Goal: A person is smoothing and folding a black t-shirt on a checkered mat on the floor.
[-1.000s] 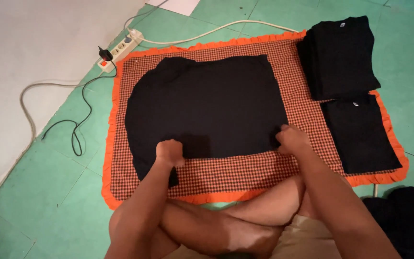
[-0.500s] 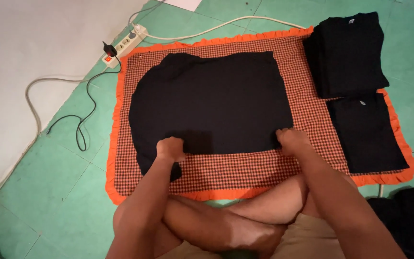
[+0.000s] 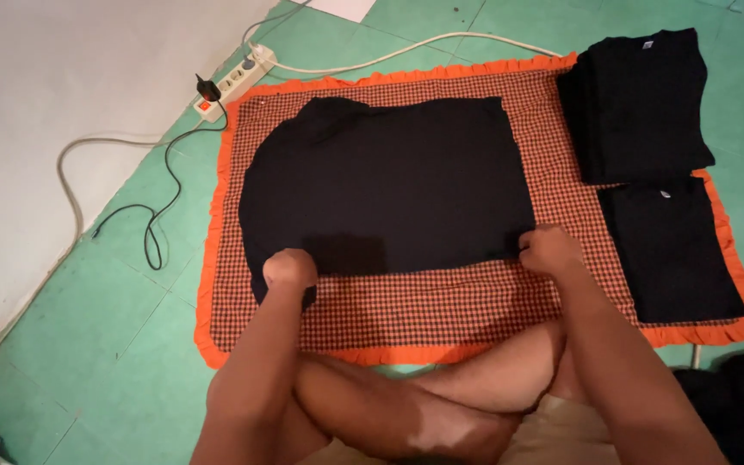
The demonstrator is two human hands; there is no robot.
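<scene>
Pinching the near edge of a black garment [image 3: 389, 181], the left hand [image 3: 288, 269] and right hand [image 3: 549, 250] each hold a closed grip on its corners; it lies flat on the orange-frilled checked mat [image 3: 441, 297], beside two folded black shirts [image 3: 656, 172]

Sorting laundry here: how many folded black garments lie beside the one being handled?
2 piles show: one folded black pile at the mat's far right corner, possibly several stacked, and one folded black garment just nearer. More dark cloth lies at the bottom right, unclear.
</scene>
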